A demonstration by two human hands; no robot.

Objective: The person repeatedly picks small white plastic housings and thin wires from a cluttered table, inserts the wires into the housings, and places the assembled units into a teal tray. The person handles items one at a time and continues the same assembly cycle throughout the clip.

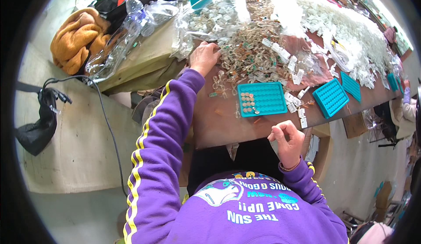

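My left hand (205, 58) reaches to the left side of a heap of small clear, wired parts (252, 53) with green bits among them. Its fingers are curled, and whatever they hold is hidden. Just off the table's front edge my right hand (288, 144) is raised, thumb and fingers drawn into a pinch; anything in it is too small to make out. Between the hands lies a teal tray (272, 98) with rows of slots. Several small round discs (247, 101) fill slots on its left side.
White connector-like strips (302, 112) lie right of the tray. Two more teal trays, one (331, 97) near the other (351, 87), sit farther right. Behind spreads a large pile of clear white pieces (351, 38). A plastic bottle (135, 8) and brown cloth (81, 38) are at the far left.
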